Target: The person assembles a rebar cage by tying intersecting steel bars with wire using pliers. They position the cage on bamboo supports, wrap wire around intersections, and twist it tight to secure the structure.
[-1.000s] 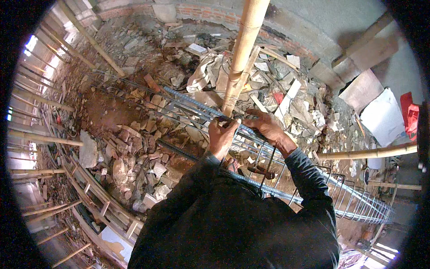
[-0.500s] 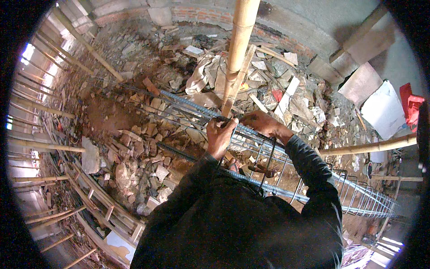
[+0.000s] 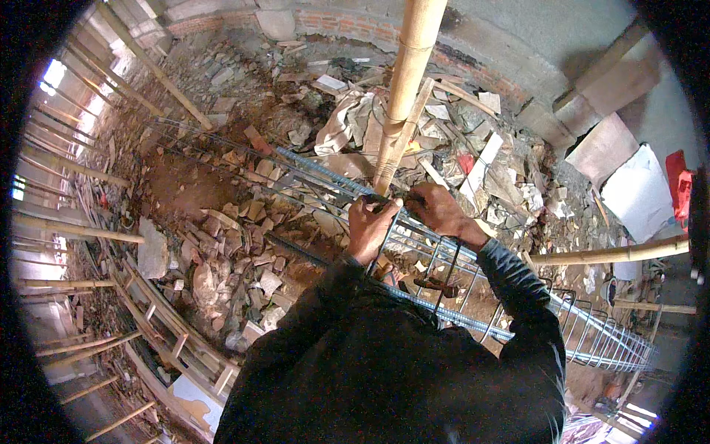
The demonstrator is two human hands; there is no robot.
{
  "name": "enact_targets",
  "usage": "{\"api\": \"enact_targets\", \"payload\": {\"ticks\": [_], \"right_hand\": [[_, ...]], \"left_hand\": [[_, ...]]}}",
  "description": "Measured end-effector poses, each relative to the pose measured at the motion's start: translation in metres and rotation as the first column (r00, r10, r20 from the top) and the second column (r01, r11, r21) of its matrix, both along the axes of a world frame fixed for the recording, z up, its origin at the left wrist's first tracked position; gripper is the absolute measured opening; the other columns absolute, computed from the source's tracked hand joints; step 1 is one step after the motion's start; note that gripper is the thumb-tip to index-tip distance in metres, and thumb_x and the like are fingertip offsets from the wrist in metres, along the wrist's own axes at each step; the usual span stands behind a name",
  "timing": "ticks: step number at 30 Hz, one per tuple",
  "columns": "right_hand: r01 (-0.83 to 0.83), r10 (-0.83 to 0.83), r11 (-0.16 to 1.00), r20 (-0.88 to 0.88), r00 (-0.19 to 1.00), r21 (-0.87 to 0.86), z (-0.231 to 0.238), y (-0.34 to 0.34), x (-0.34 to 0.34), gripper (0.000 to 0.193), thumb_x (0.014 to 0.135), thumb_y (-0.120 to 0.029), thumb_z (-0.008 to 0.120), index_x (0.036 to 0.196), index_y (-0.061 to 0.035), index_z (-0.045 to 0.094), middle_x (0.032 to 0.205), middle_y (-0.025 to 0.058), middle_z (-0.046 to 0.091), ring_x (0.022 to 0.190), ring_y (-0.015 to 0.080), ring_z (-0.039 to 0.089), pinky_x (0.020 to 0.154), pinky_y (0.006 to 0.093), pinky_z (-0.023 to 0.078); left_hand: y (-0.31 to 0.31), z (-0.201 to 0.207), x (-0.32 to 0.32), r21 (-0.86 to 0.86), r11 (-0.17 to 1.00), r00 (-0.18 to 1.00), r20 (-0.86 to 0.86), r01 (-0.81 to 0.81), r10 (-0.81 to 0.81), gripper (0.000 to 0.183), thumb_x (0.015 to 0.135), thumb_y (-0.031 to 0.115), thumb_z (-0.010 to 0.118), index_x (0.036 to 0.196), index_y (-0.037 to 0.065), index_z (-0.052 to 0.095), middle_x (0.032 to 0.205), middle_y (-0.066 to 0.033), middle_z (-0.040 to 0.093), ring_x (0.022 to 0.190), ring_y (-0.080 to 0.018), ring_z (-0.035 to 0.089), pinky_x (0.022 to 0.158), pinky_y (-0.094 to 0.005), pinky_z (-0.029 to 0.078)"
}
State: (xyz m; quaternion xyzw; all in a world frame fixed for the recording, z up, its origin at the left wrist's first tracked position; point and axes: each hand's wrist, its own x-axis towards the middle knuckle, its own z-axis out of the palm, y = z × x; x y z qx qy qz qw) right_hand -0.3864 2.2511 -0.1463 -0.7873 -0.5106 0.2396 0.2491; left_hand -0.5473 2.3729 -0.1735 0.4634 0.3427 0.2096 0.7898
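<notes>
A long reinforcing-bar cage [image 3: 484, 260] of ribbed steel bars and bent stirrups runs across in front of me. My left hand [image 3: 372, 228] is closed at its far upper bar, thumb and fingers pinching a stirrup [image 3: 386, 240] where it meets that bar. Just to the right, my right hand [image 3: 446, 214] is closed with curled fingers, over the same bar and close to the left fingertips. What the right fingers grip is too small to make out. A darker stirrup [image 3: 447, 271] stands across the cage below my right wrist.
A thick bamboo pole [image 3: 409, 81] rises just beyond my hands. Broken tile and rubble [image 3: 229, 255] cover the ground. Bamboo props [image 3: 81, 229] stand at the left, and another bamboo pole [image 3: 610, 254] lies to the right. White board [image 3: 637, 194] leans by the right wall.
My right hand has turned, its fingers now curled more tightly and raised slightly off the bar. The left hand keeps its hold. The whole view has shifted a little.
</notes>
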Motion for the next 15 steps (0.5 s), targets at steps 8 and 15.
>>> {"api": "enact_targets", "payload": {"ticks": [8, 15], "right_hand": [[-0.214, 0.229, 0.973, -0.256, 0.939, 0.087, -0.02, -0.005, 0.029, 0.041, 0.092, -0.035, 0.068, 0.11, 0.0006, 0.075, 0.105, 0.0215, 0.075, 0.096, 0.0399, 0.072, 0.087, 0.0507, 0.056], [-0.278, 0.295, 0.927, -0.035, 0.955, 0.25, -0.036, -0.012, 0.02, 0.035, 0.089, -0.031, 0.068, 0.102, 0.0008, 0.075, 0.1, 0.0219, 0.074, 0.093, 0.0383, 0.071, 0.085, 0.0493, 0.056]], "left_hand": [[0.004, 0.009, -0.001, 0.165, 0.985, 0.992, -0.12, 0.058, -0.038, 0.053, 0.079, 0.031, 0.093, 0.114, 0.002, 0.065, 0.098, -0.0063, 0.07, 0.082, -0.0186, 0.065, 0.071, -0.0339, 0.053], [-0.004, 0.009, 0.002, 0.036, 0.999, 0.999, -0.025, -0.024, 0.025, 0.028, 0.088, 0.017, 0.086, 0.097, -0.001, 0.066, 0.09, -0.005, 0.068, 0.076, -0.0133, 0.06, 0.069, -0.0315, 0.05]]}}
